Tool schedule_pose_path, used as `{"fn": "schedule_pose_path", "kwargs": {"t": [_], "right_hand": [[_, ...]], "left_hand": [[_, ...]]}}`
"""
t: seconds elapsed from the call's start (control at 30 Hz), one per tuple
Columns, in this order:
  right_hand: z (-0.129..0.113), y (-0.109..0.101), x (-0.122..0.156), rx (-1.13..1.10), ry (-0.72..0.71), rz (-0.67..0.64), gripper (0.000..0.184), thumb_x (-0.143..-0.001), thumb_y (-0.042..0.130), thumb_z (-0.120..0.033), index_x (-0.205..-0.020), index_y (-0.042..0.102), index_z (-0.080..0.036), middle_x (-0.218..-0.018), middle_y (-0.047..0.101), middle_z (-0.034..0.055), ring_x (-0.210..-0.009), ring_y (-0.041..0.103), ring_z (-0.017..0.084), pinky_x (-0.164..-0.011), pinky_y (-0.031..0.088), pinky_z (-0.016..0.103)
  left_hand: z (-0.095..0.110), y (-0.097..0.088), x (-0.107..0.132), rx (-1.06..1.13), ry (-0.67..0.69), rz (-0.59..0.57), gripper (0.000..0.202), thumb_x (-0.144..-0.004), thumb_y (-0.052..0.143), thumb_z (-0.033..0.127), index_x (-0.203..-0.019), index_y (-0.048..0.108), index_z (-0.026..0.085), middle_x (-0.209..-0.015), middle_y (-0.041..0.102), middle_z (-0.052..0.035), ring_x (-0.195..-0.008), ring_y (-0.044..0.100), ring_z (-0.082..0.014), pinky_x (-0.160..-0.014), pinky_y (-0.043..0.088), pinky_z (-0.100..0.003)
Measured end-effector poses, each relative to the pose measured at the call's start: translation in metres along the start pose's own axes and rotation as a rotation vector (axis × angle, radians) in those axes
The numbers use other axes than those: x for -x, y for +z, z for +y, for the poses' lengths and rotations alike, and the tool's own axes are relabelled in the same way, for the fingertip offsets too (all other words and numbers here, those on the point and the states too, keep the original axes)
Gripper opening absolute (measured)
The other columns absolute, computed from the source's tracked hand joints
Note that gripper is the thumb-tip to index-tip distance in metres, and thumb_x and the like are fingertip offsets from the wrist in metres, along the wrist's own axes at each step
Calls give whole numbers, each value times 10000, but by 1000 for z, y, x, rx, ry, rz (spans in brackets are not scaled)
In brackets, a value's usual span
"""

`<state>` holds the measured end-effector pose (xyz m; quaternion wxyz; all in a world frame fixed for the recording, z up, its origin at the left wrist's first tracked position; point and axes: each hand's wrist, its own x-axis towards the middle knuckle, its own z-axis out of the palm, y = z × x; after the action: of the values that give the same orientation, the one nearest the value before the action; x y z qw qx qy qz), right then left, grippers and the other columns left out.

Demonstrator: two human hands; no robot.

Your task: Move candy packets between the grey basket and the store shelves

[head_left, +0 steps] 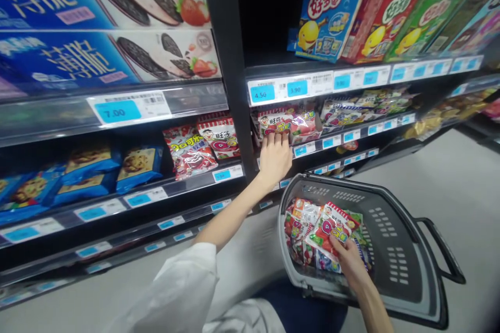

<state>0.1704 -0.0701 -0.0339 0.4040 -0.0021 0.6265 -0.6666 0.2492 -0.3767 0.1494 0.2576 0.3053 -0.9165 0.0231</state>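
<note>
My left hand (274, 156) reaches up to the shelf and its fingers rest on a red and pink candy bag (276, 123) standing at the shelf's front. My right hand (349, 259) is down inside the grey shopping basket (398, 229), fingers closed on a red and white candy bag (329, 227). Several more candy bags (300, 229) lie in the basket under it. The basket is tilted toward me near my lap.
More candy bags (203, 145) stand left of the black shelf post (230, 62). Blue cookie packs (94, 169) fill the left shelf, biscuit boxes (105, 57) above. Colourful pie boxes (375, 5) sit on the top right shelf. Price tags (289, 88) line the edges. Grey floor (461, 192) lies right.
</note>
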Motion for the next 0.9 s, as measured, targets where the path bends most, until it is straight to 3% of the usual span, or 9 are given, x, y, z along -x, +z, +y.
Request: {"fn": "schedule_pose_path", "kwargs": {"t": [0.1, 0.23, 0.37, 0.47, 0.67, 0.8, 0.9], "right_hand": [[-3, 1, 6, 31, -5, -24, 465, -624, 925, -463, -939, 709, -197, -941, 762, 82, -865, 739, 307, -774, 636, 410], [-16, 3, 19, 79, -52, -78, 510, -635, 929, -405, -1044, 709, -195, -1058, 751, 110, -986, 725, 309, -889, 606, 407], [-56, 20, 27, 108, -215, -20, 517, -588, 947, -336, -1023, 711, -189, -1041, 754, 114, -948, 730, 303, -890, 603, 402], [-108, 58, 28, 84, -440, 17, 527, -576, 940, -294, -1037, 695, -220, -1019, 753, 76, -931, 727, 271, -915, 596, 400], [-206, 171, -5, 229, -895, -105, 465, -594, 928, -320, -979, 711, -176, -1043, 730, 96, -978, 693, 278, -989, 554, 467], [-242, 228, -38, 395, -1113, -208, 416, -633, 886, -403, -937, 716, -175, -975, 737, 79, -923, 690, 273, -903, 583, 431], [-254, 255, -53, 597, -1185, -358, 333, -675, 839, -418, -881, 729, -181, -914, 741, 71, -876, 697, 261, -831, 586, 378]], "left_hand": [[-1, 2, -10, -14, -50, -9, 357, -989, 452, 299, -1229, 537, 48, -1144, 601, -200, -1132, 525, -342, -1030, 391, -462], [-4, 6, -19, 62, -83, -8, 390, -949, 547, 323, -1211, 535, 34, -1161, 600, -211, -1178, 512, -350, -1089, 341, -469], [-8, 9, -19, 139, -66, 25, 418, -926, 562, 295, -1241, 525, 23, -1190, 582, -231, -1192, 505, -371, -1088, 340, -474], [-12, 11, -20, 169, -59, 43, 484, -890, 592, 293, -1287, 499, 33, -1256, 557, -241, -1189, 507, -380, -1093, 342, -485], [-14, 15, -25, 227, -68, 16, 602, -840, 652, 325, -1339, 487, 31, -1365, 515, -267, -1236, 491, -408, -1114, 336, -497], [-11, 12, -20, 231, -67, 12, 464, -882, 578, 253, -1294, 557, 40, -1322, 560, -266, -1253, 490, -407, -1124, 321, -529], [-7, 6, -10, 223, -41, -1, 412, -896, 546, 201, -1251, 583, -6, -1210, 606, -274, -1180, 535, -383, -1096, 354, -499]]}}
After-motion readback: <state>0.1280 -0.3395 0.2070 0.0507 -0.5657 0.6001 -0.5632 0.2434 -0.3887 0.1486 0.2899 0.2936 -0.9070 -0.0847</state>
